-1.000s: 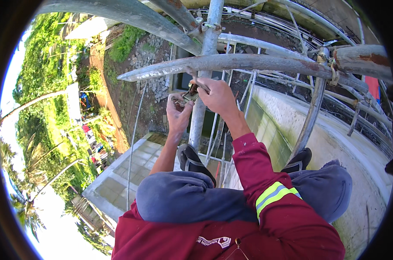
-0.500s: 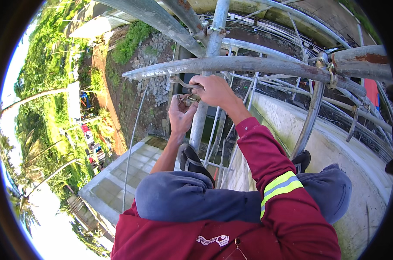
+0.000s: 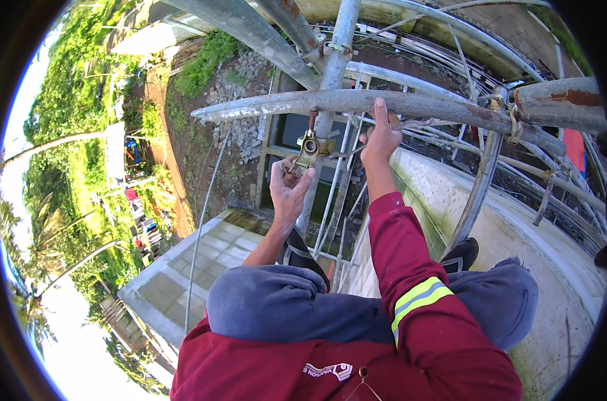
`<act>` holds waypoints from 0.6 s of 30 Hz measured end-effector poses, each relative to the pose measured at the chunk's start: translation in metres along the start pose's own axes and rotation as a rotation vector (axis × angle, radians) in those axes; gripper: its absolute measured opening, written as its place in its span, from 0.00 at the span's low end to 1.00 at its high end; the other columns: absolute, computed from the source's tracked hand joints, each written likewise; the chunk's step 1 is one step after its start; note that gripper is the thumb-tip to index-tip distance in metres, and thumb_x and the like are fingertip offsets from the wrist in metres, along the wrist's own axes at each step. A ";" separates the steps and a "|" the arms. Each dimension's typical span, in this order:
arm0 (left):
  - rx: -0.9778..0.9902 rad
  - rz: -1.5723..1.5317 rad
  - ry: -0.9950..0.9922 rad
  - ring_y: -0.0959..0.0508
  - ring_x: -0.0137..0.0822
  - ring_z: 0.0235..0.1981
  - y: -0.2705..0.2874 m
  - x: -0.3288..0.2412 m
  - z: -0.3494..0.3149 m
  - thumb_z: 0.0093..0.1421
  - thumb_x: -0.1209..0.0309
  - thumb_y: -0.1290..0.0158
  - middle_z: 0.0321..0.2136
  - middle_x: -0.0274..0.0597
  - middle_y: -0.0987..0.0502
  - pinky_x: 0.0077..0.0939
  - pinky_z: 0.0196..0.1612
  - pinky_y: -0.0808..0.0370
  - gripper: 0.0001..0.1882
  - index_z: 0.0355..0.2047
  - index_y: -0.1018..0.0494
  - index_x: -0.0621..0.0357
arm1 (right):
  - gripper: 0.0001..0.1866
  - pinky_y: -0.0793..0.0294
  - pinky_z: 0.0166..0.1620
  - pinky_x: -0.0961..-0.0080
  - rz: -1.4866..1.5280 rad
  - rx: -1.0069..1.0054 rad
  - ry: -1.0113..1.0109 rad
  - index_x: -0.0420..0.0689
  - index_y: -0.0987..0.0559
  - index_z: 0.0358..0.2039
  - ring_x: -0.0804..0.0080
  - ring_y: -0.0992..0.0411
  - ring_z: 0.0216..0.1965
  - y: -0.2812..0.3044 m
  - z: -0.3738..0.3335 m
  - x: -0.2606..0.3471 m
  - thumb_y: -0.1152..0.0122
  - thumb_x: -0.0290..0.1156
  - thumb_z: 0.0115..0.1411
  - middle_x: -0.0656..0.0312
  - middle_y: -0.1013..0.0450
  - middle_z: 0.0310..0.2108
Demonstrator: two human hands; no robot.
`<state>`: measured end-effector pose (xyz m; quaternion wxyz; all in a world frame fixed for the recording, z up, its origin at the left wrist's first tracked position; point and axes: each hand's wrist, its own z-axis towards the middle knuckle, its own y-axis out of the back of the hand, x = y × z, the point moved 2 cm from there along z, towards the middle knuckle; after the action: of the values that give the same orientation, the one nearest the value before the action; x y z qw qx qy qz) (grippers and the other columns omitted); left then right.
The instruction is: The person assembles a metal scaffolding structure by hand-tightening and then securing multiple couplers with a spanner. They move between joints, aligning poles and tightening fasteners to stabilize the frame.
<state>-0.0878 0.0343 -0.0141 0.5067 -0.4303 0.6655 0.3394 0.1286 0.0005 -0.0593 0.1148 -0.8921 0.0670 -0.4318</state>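
Observation:
A metal scaffold coupler (image 3: 309, 148) sits against the upright scaffold tube (image 3: 325, 125), just below a horizontal tube (image 3: 270, 103). My left hand (image 3: 290, 192) grips its lower part between thumb and fingers, and a rusty bolt (image 3: 312, 120) sticks up from it. To the right, my right hand (image 3: 382, 138) is closed round a wrench (image 3: 349, 153), thumb pointing up along the horizontal tube. One end of the wrench reaches toward the coupler; the middle is hidden in my fist. Whether its tip touches the coupler I cannot tell.
Thick tubes (image 3: 243, 41) cross overhead, joined by another clamp (image 3: 515, 127) at the right. A concrete wall (image 3: 491, 220) runs below on the right, a tiled slab (image 3: 183, 267) at lower left. My shoes (image 3: 460, 255) are beside the tubes, high above ground with rubble and greenery.
My right hand has moved right and down with the wrench, away from my left hand. The coupler now shows plainly, with my left hand slightly lower on it.

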 end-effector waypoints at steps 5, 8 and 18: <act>0.035 0.073 0.083 0.30 0.18 0.32 -0.002 0.002 0.004 0.63 0.72 0.37 0.33 0.30 0.27 0.16 0.36 0.30 0.16 0.42 0.36 0.56 | 0.19 0.38 0.17 0.80 0.024 -0.041 -0.074 0.47 0.21 0.28 0.83 0.35 0.21 -0.006 0.005 0.005 0.21 0.44 0.49 0.70 0.27 0.27; 0.071 0.133 0.073 0.33 0.18 0.30 0.001 0.008 0.005 0.63 0.70 0.37 0.32 0.29 0.30 0.16 0.34 0.32 0.17 0.42 0.36 0.56 | 0.18 0.39 0.17 0.79 0.012 -0.075 -0.043 0.48 0.22 0.31 0.84 0.37 0.20 -0.009 0.008 0.012 0.21 0.42 0.49 0.71 0.27 0.27; -0.131 0.018 0.001 0.31 0.20 0.30 -0.021 0.016 0.028 0.64 0.68 0.37 0.31 0.30 0.30 0.19 0.32 0.32 0.18 0.39 0.38 0.57 | 0.21 0.41 0.22 0.78 0.292 0.099 -0.054 0.51 0.26 0.38 0.83 0.43 0.20 -0.020 -0.011 0.065 0.24 0.42 0.51 0.72 0.33 0.27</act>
<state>-0.0595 0.0466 -0.0368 0.4739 -0.4566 0.6460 0.3868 0.1603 0.0038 0.0020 0.2221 -0.8775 0.1712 -0.3891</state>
